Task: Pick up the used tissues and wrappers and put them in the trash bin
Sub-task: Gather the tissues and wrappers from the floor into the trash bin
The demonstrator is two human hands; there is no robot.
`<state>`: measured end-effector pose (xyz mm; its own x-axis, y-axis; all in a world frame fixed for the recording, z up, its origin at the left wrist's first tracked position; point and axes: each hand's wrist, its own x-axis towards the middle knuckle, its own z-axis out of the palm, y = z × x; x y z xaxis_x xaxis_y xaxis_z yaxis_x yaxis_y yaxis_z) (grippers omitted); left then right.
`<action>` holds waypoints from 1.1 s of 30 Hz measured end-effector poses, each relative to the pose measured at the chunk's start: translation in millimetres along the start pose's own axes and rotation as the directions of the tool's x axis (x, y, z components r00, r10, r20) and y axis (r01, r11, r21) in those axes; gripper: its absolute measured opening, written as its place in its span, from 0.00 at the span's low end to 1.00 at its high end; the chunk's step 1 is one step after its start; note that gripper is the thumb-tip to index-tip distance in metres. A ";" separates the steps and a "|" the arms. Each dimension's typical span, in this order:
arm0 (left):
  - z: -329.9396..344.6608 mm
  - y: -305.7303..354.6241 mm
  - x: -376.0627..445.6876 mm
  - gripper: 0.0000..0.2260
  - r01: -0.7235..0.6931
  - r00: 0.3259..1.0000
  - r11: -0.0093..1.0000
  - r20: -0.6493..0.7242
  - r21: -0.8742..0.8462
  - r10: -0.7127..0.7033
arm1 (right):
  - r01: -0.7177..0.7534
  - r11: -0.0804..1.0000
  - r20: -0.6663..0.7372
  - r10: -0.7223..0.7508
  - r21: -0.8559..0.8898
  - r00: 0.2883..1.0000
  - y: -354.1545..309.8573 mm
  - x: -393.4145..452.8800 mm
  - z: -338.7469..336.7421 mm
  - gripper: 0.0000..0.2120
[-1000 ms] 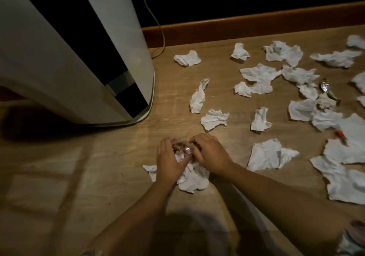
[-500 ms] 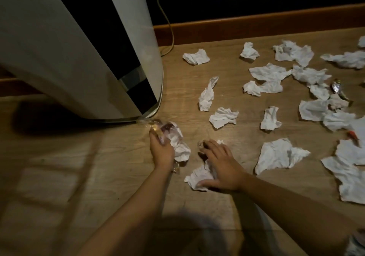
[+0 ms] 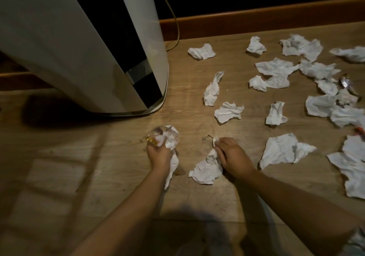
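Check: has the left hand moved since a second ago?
Yes. The left hand, gripping a tissue bundle, moved left, away from the right hand, toward the white appliance.

Two bare forearms reach in from the near edge, converging toward mid-frame w/ both hands low over the floor. Left hand [image 3: 158, 153], back up, fingers [image 3: 153, 144] curled tight around a wad of tissue and clear wrapper [image 3: 165, 136]; wrist straight, forearm angled up from near-left. Right hand [image 3: 232, 156] sits just right of it, palm down, knuckles raised, fingertips [image 3: 218, 143] pinching a crumpled tissue [image 3: 205, 168] against the floor. Right forearm runs in from the near-right corner; hands close together but apart, not touching.
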<state>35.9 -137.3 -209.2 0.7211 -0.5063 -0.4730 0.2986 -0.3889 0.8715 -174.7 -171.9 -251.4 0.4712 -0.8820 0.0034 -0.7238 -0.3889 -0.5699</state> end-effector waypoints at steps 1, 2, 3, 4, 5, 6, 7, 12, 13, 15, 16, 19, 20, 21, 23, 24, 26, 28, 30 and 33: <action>2.8 2.0 1.2 0.14 0.075 0.997 0.995 0.002 -0.059 -0.075 | -0.024 1.000 -0.039 0.024 0.009 0.999 2.4 0.8 -0.8 0.11; 4.7 4.4 4.4 0.13 0.128 0.992 0.986 0.027 -0.110 -0.126 | -0.060 0.998 -0.087 0.063 0.029 0.994 3.8 1.8 -2.5 0.11; 5.9 5.9 11.4 0.12 0.167 0.985 0.972 0.063 -0.167 -0.158 | -0.101 0.993 -0.138 0.109 0.065 0.984 4.3 3.0 -4.3 0.11; 6.7 8.4 17.5 0.10 0.212 0.976 0.947 0.106 -0.242 -0.191 | -0.152 0.982 -0.190 0.172 0.114 0.967 2.6 4.6 -7.8 0.11; 6.0 12.9 22.0 0.08 0.255 0.965 0.913 0.145 -0.319 -0.219 | -0.201 0.965 -0.241 0.238 0.171 0.941 -0.1 6.6 -11.9 0.11; 4.7 13.0 29.4 0.08 0.276 0.959 0.887 0.161 -0.370 -0.231 | -0.241 0.944 -0.286 0.300 0.225 0.910 -3.4 8.9 -16.3 0.10; 4.3 13.6 34.1 0.10 0.276 0.959 0.870 0.174 -0.408 -0.223 | -0.268 0.924 -0.321 0.350 0.274 0.880 -5.2 11.5 -19.3 0.10; -4.4 -4.9 26.0 0.09 0.263 0.950 0.883 0.265 -0.389 -0.166 | -0.243 0.893 -0.399 0.394 0.378 0.828 -14.2 19.1 -27.8 0.09; -8.2 -13.2 22.0 0.06 0.232 0.954 0.927 0.253 -0.294 -0.159 | -0.214 0.901 -0.399 0.366 0.377 0.841 -16.4 18.2 -27.7 0.09; -18.1 -25.6 10.5 0.08 0.117 0.972 0.993 0.204 -0.011 -0.113 | -0.158 0.913 -0.356 0.300 0.377 0.885 -21.2 15.9 -23.5 0.09; -24.5 -35.1 9.5 0.10 0.031 0.980 0.994 0.193 0.107 -0.051 | -0.121 0.919 -0.327 0.253 0.375 0.911 -23.5 13.9 -19.5 0.10; -38.5 -53.1 3.0 0.10 -0.334 0.910 0.862 0.367 0.380 0.191 | 0.025 0.947 -0.190 0.038 0.321 0.981 -27.8 5.5 -6.3 0.12; -41.7 -56.7 -1.2 0.10 -0.448 0.852 0.784 0.470 0.429 0.230 | 0.055 0.955 -0.104 -0.026 0.290 0.994 -28.6 1.3 -3.1 0.13; -44.2 -59.1 -5.7 0.11 -0.527 0.791 0.735 0.563 0.426 0.241 | 0.078 0.968 -0.006 -0.079 0.239 0.997 -30.0 -3.6 -1.5 0.13; -48.8 -64.8 -6.8 0.11 -0.634 0.705 0.625 0.673 0.456 0.223 | 0.184 0.981 0.144 -0.192 0.067 0.971 -27.7 -12.6 2.6 0.15; -49.8 -64.5 -9.0 0.10 -0.684 0.676 0.546 0.701 0.484 0.227 | 0.256 0.967 0.197 -0.251 -0.002 0.948 -24.5 -16.4 4.6 0.18; -51.7 -64.6 -11.0 0.14 -0.725 0.661 0.461 0.706 0.512 0.254 | 0.361 0.929 0.312 -0.320 -0.082 0.894 -16.5 -24.3 6.9 0.28; -51.6 -67.2 -9.8 0.15 -0.696 0.688 0.509 0.672 0.506 0.274 | 0.425 0.893 0.358 -0.352 -0.148 0.865 -8.4 -30.4 8.7 0.31; -50.6 -65.7 -12.7 0.15 -0.625 0.743 0.583 0.624 0.519 0.242 | 0.447 0.878 0.299 -0.386 -0.172 0.873 -4.7 -34.3 12.7 0.20; -47.0 -57.8 -18.0 0.27 -0.541 0.784 0.677 0.590 0.499 0.192 | 0.397 0.906 0.217 -0.362 -0.145 0.906 -3.5 -33.1 14.2 0.10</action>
<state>35.0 -69.6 -245.0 0.2541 -0.9257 -0.2802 -0.4997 -0.3737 0.7814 -180.7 -137.6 -261.1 0.7988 -0.6008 0.0314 -0.5419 -0.7412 -0.3962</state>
